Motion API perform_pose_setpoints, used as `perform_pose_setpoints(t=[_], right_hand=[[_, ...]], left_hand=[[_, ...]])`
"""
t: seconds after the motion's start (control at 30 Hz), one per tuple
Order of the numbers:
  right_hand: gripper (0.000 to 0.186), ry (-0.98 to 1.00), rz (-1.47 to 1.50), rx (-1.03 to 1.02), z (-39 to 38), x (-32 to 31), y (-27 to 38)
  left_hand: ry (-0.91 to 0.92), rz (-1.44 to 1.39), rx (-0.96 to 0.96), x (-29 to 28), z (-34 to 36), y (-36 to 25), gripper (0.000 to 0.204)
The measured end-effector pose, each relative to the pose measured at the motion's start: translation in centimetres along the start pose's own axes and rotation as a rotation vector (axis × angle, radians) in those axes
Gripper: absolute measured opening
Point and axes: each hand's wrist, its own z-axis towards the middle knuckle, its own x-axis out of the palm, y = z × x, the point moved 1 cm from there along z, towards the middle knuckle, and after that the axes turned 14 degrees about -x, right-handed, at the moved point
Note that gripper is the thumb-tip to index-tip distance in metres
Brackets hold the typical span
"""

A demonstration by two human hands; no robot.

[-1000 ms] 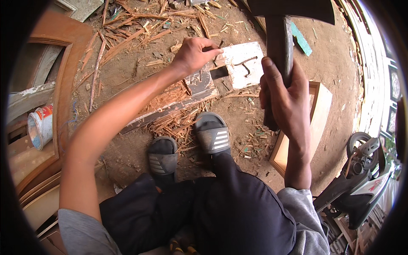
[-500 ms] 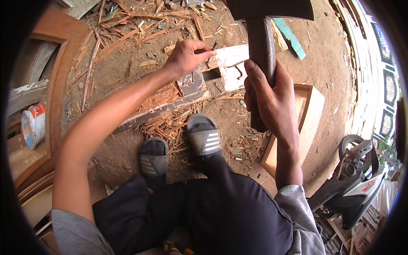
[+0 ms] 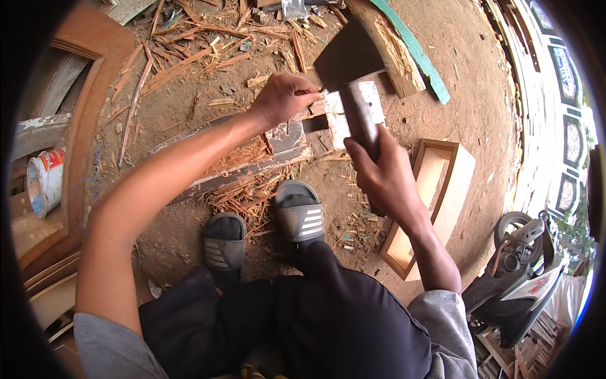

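Observation:
My right hand (image 3: pixel 388 174) is wrapped round the dark handle of a hatchet (image 3: pixel 360 117). Its broad black head hangs just right of my left fingertips, partly over a white-painted piece of wood (image 3: pixel 372 104). My left hand (image 3: pixel 284 98) pinches thumb and fingers together at the near edge of that wood; a thin nail, mostly hidden now, is between them. Beneath the hand lies an old, splintered timber (image 3: pixel 287 142) with peeling dark paint and a rectangular slot. Whether the hatchet touches the nail cannot be made out.
Wood splinters (image 3: pixel 246 183) lie round my sandals (image 3: pixel 300 211). To the right stand a pale wooden frame box (image 3: pixel 451 170) and a motorbike (image 3: pixel 517 278). At left are a brown door frame (image 3: pixel 88 82) and a paint bucket (image 3: pixel 47 180). A green strip (image 3: pixel 416 50) lies beyond.
The hatchet has swung down and left, its head tilting toward my left fingers. My right hand has lowered slightly. The left hand has barely moved, still pinching the nail.

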Motion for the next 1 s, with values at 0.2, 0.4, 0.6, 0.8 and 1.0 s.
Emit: perform_pose_setpoints(t=[0.2,0.4,0.6,0.8,1.0], right_hand=[[0.029,-0.222,0.343,-0.031,0.4,-3.0,4.6],[0.019,-0.535,0.409,-0.27,1.0,-2.7,3.7],[0.036,0.014,0.27,0.208,0.4,-1.8,0.9],[0.028,-0.161,0.452,0.143,0.0,-2.0,2.4],[0.029,-0.375,0.43,-0.065,-0.4,-5.5,4.8]], left_hand=[[-0.007,-0.068,-0.086,0.6,0.1,0.2,0.012],[-0.053,-0.064,-0.039,1.1,0.3,0.5,0.014],[-0.058,-0.028,0.041,0.3,0.5,0.6,0.012],[0.045,0.198,0.023,-1.3,-1.3,1.1,0.045],[0.207,0.818,-0.117,-7.5,-8.7,5.2,0.13]])
